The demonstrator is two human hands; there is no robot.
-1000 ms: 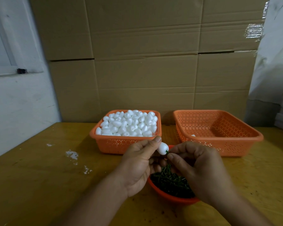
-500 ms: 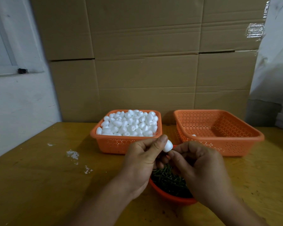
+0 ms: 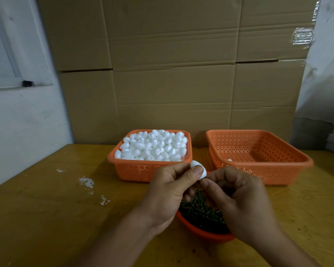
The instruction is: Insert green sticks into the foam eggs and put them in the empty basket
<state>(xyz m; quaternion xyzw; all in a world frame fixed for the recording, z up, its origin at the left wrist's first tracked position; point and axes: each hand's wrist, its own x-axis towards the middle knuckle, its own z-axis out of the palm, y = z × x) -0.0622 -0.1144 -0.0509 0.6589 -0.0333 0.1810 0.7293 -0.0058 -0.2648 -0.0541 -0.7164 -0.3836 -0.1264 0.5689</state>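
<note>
I see my left hand [image 3: 170, 187] pinching a small, smooth white foam egg [image 3: 198, 169] above the red bowl of green sticks [image 3: 202, 211]. My right hand's [image 3: 239, 197] grip is curled tight against the egg's lower end; any stick there is hidden.

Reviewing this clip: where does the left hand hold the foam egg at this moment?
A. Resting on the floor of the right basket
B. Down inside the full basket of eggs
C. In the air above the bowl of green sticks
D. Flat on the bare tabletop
C: the left hand pinches the foam egg in the air above the bowl of green sticks, close to the right hand.
</note>
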